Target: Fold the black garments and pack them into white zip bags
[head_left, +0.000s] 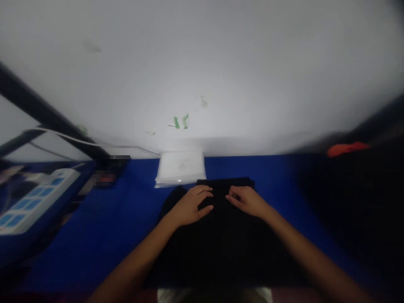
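A dark black garment [217, 244], with a straight band-like top edge, lies spread on the blue surface in front of me. My left hand [194, 204] rests on its upper left part, fingers stretched out and thumb apart. On the upper right part lies my right hand [248, 200], its fingers loosely bent and the thumb set a little away from them. No cloth shows gathered in either hand. The garment's folds and lower edge are lost in the dark.
Beyond the garment, a white flat stack in clear wrapping [181, 166] sits against the white wall [252, 84]. A pale cable [123, 146] runs to it. At left is a power strip [34, 202] with blue sockets. An orange item [347, 148] and dark bulk [356, 210] are at right.
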A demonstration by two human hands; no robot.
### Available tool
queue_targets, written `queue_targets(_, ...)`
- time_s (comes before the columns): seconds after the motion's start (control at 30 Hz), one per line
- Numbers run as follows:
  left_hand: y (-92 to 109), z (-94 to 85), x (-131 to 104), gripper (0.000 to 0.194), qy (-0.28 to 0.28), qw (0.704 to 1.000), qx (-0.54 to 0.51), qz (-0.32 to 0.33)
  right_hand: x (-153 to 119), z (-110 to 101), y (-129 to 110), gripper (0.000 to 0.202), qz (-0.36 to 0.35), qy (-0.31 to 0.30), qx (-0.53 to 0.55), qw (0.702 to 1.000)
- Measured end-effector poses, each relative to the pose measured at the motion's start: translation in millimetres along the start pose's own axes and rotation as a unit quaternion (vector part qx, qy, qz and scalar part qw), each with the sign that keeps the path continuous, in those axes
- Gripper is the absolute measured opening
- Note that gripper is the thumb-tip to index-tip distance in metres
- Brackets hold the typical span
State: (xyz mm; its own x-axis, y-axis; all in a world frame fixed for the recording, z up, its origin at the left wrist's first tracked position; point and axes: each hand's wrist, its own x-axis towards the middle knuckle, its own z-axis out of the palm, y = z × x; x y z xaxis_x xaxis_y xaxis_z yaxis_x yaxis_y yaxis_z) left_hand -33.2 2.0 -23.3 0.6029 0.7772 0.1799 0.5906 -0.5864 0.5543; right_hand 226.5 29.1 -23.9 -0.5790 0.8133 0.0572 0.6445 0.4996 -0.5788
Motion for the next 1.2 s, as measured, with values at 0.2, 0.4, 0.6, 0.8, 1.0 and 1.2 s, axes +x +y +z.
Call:
queue_targets(0.2,-0.8,0.2,0.2,0.031,-0.002,1.0,0.003,0.001,-0.5,0.3,-0.8,0.023,0.001,0.003,0.003,1.0)
queue_targets(0.4,0.0,-0.7,-0.3,0.031,-0.009,1.0,0.006,-0.004,-0.8,0.2,-0.1,0.023,-0.007,0.002,0.004,1.0)
queue_targets(0.6,-0.4,-0.2,-0.4,0.031,-0.005,1.0,0.004,-0.002,-0.4,0.6,1.0,0.023,-0.004,0.001,0.004,1.0)
queue_targets(0.8,-1.0,0.2,-0.2,0.031,-0.001,1.0,-0.001,-0.001,-0.2,1.7,1.8,0.024,-0.004,0.003,0.001,1.0)
queue_targets(1.0,0.2,-1.5,-0.2,0.031,-0.007,1.0,0.003,-0.003,0.1,1.3,1.5,0.024,-0.006,0.002,0.003,1.0)
queue_targets(1.2,0.0,-0.5,0.2,0.031,-0.003,1.0,0.002,-0.003,-0.4,0.5,0.7,0.023,-0.005,0.0,0.005,1.0)
